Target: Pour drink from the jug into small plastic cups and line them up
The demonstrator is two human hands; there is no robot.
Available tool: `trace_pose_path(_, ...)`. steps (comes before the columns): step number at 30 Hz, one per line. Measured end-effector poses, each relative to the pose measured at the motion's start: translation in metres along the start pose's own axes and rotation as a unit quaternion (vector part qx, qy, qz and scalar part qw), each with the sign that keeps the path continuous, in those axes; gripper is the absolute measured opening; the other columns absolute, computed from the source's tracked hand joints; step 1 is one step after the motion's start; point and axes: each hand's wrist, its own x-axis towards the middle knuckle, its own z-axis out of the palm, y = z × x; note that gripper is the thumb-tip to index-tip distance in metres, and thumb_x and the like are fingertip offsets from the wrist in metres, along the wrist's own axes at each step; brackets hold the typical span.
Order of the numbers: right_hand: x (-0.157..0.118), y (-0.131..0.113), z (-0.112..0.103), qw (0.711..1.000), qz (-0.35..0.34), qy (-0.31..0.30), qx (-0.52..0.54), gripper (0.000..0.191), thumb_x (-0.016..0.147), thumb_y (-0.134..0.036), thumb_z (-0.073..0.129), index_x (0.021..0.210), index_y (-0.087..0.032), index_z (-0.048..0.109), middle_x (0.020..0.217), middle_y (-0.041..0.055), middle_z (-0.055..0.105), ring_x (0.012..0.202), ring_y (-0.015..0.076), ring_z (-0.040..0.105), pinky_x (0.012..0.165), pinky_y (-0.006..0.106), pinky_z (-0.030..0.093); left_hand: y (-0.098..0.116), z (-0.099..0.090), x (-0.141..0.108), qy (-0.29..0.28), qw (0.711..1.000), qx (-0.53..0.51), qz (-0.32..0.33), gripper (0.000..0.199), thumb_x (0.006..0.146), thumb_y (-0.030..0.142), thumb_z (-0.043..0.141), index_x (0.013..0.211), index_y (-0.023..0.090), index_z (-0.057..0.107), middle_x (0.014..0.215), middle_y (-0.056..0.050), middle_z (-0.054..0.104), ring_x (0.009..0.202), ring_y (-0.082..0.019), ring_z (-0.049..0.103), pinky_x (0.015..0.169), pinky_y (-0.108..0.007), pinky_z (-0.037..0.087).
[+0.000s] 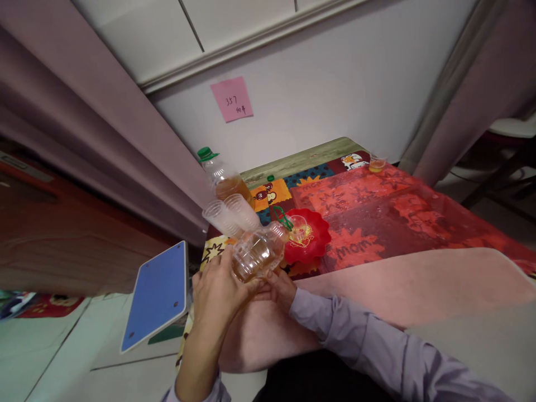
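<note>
A clear plastic bottle [257, 254] with amber liquid is held tilted, its neck pointing right over a red scalloped dish [316, 237]. My left hand [220, 287] wraps round its base end, and my right hand [280, 287] grips it from below near the middle. A clear cup [298, 228] stands in the dish just beyond the bottle's mouth. The green handle [282, 218] hangs by the neck. Behind the bottle are two stacks of clear cups [240, 212]. A larger bottle [230, 184] with a green cap and amber liquid stands at the back left.
On the patterned tablecloth [355, 206], a small cup [377, 164] with amber liquid stands at the far right and a green cap [270, 178] lies near the wall. A pink cloth [397, 285] covers the near edge. A blue board [159, 293] is at left.
</note>
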Motion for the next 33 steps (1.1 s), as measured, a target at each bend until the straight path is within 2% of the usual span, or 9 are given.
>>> trace_pose_path(6, 0.0019, 0.0037, -0.0030, 1.000, 0.000, -0.002, -0.001, 0.095, 0.064, -0.091, 0.089, 0.129, -0.028, 0.062, 0.110, 0.0078, 0.084, 0.094, 0.0330, 0.085, 0.099, 0.062, 0.066, -0.0006, 0.0004, 0.0008, -0.003, 1.000, 0.007, -0.002, 0.076, 0.090, 0.056, 0.073, 0.154, 0.021, 0.051, 0.155, -0.021, 0.068, 0.142, -0.045, 0.065, 0.109, -0.057, 0.051)
trace_pose_path(17, 0.0009, 0.0023, -0.0010, 1.000, -0.002, 0.002, 0.001, 0.099, 0.062, -0.092, 0.089, 0.133, -0.029, 0.060, 0.116, 0.0086, 0.083, 0.092, 0.0308, 0.084, 0.096, 0.058, 0.065, -0.0006, 0.0002, 0.0002, -0.003, 1.000, 0.019, -0.002, 0.079, 0.090, 0.056, 0.073, 0.157, 0.021, 0.050, 0.156, -0.020, 0.068, 0.143, -0.044, 0.064, 0.110, -0.055, 0.051)
trace_pose_path(23, 0.0031, 0.0052, -0.0040, 1.000, 0.001, -0.005, 0.000, 0.094, 0.065, -0.092, 0.088, 0.130, -0.027, 0.063, 0.110, 0.0080, 0.082, 0.095, 0.0318, 0.083, 0.095, 0.057, 0.065, -0.0009, -0.0002, 0.0002, 0.003, 1.000, 0.013, 0.003, 0.081, 0.089, 0.058, 0.073, 0.157, 0.020, 0.050, 0.154, -0.022, 0.069, 0.141, -0.046, 0.066, 0.108, -0.056, 0.052)
trace_pose_path(33, 0.0031, 0.0058, -0.0046, 1.000, -0.007, -0.005, 0.006, 0.093, 0.065, -0.091, 0.088, 0.130, -0.030, 0.063, 0.111, 0.0081, 0.083, 0.094, 0.0319, 0.083, 0.091, 0.055, 0.066, 0.0000, -0.0017, -0.0002, -0.003, 1.000, 0.016, 0.001, 0.085, 0.089, 0.058, 0.075, 0.160, 0.021, 0.048, 0.155, -0.023, 0.067, 0.142, -0.046, 0.064, 0.109, -0.056, 0.051)
